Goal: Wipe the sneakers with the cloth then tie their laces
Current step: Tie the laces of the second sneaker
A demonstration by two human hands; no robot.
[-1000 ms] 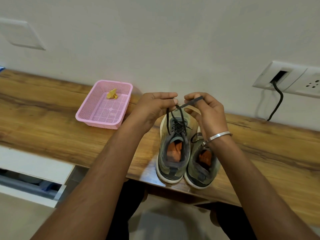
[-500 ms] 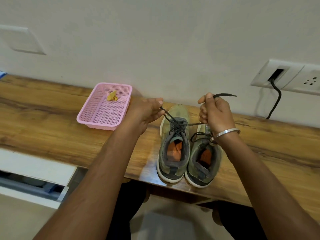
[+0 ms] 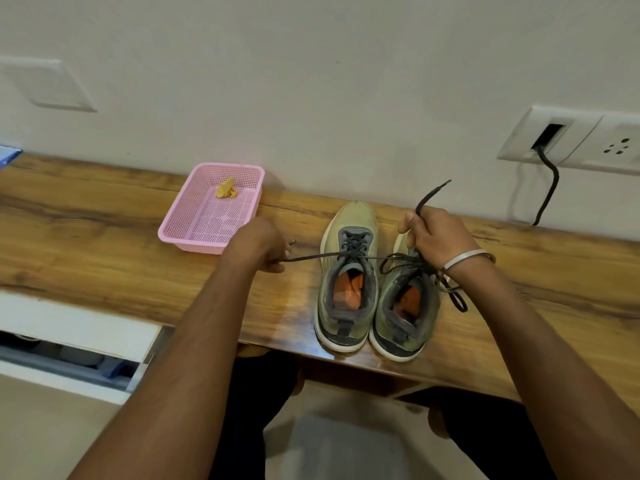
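Basket of pink perforated plastic [image 3: 207,216] at far left on the long wooden bench [image 3: 104,244], with a small crumpled yellow cloth [image 3: 225,189] inside, near its far wall. Just right of the basket, left hand [image 3: 258,245], fingers curled round one end of the thin dark lace [image 3: 311,258], drawn out taut and level across the bench. Then the pair of olive-green mesh sneakers with white soles, side by side near the front edge, toes toward the wall: left sneaker [image 3: 348,271], laced, and right sneaker [image 3: 408,306], its own dark lace [image 3: 453,296] loose and looped over the side. Above the right sneaker, right hand [image 3: 436,237], fist closed on the other end, tip sticking up. Probably light, soft cord, a little slippery; best gripped near the ends, as now. Behind, white wall socket [image 3: 568,140] with a black cable [image 3: 550,188] hanging down to the bench, well apart from the hands. Nothing in the way except the loose lace, which might tangle.
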